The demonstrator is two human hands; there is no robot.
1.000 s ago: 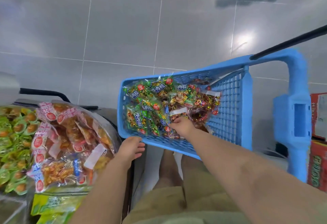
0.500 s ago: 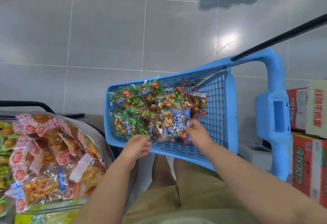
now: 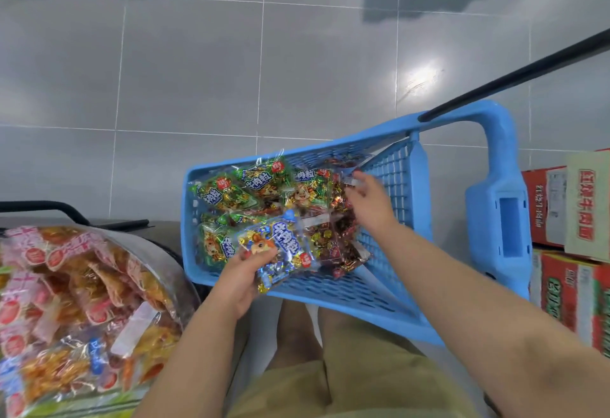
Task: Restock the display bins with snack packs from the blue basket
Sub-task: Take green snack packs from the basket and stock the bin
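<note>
The blue basket (image 3: 333, 294) stands tilted in front of my knees, holding green snack packs (image 3: 227, 193) on its left and red ones (image 3: 343, 242) on its right. My left hand (image 3: 241, 280) grips a blue snack pack (image 3: 284, 249) by its near end, just above the basket's front rim. My right hand (image 3: 371, 201) reaches deeper into the right side, fingers stretched out and touching the clear edge of a red pack. A clear display bin (image 3: 156, 254) at the lower left is heaped with pink and orange packs (image 3: 76, 289).
Red and white cardboard boxes (image 3: 574, 252) are stacked right of the basket. A black handle bar (image 3: 528, 71) rises from the basket's tall blue handle frame (image 3: 498, 213). Grey tiled floor (image 3: 198, 71) lies beyond. My legs in khaki shorts (image 3: 356, 381) are below.
My left hand left the basket's front rim and took hold of the blue pack. My right hand let go of that pack and moved to the basket's far right.
</note>
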